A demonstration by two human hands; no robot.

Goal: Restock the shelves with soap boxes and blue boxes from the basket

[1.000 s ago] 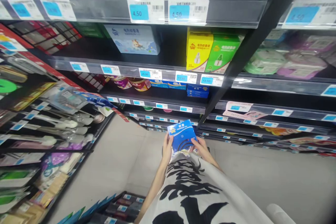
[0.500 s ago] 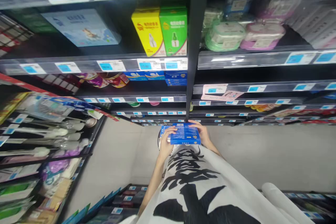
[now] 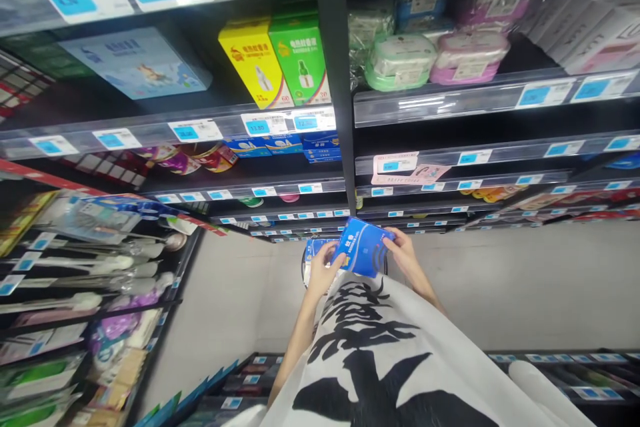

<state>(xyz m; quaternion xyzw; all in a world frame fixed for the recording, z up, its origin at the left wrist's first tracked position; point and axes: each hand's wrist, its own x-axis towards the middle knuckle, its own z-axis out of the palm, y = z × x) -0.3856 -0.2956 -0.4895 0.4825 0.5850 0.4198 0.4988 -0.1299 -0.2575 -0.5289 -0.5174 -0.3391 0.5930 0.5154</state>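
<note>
A flat blue mosquito coil box (image 3: 364,248) is held between my two hands in front of my body. It lies tilted, with white lettering and a dark spiral picture on the face turned up to me. My left hand (image 3: 323,268) grips its left edge, thumb on top. At the right edge, my right hand (image 3: 401,255) pinches the upper corner. Behind my left hand, another blue-and-white box (image 3: 314,248) lies in a dark-rimmed basket (image 3: 303,273), mostly hidden.
Shelves rise ahead, with yellow (image 3: 257,63) and green (image 3: 300,60) boxes, a light blue box (image 3: 140,63) and clear-lidded containers (image 3: 470,57). More blue boxes (image 3: 321,145) sit lower. A utensil rack (image 3: 95,260) stands left; another low shelf (image 3: 245,380) is behind me.
The mosquito coil box has been turned over, from its text-covered back to its face with the spiral, and is now tilted. Both hands have shifted their grip. The view has swung slightly right.
</note>
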